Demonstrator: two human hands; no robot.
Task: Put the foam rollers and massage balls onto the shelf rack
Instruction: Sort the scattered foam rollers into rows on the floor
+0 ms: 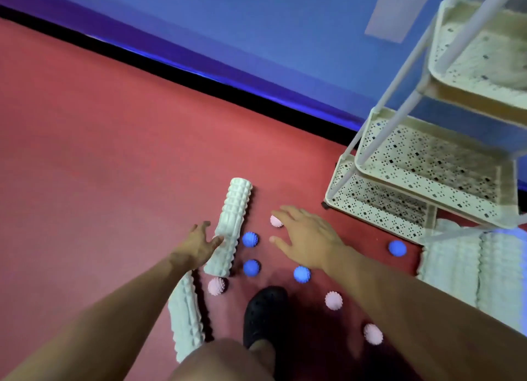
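**Shelf rack empty, all things on the floor**

We see the shelf rack (422,163) bare. Foam rollers (231,226) and massage balls (250,239) lie on the floor. Our left hand (199,243) touches one roller, fingers spread; our right hand (305,238) hovers open, holding nothing.

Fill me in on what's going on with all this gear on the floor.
A person is tidying massage gear off the red floor. The left hand reaches to a white foam roller; the right hand hovers open over a pink ball. Another roller, blue balls and pink ones lie scattered. The shelf rack looks empty so far; more rollers lie beside it.
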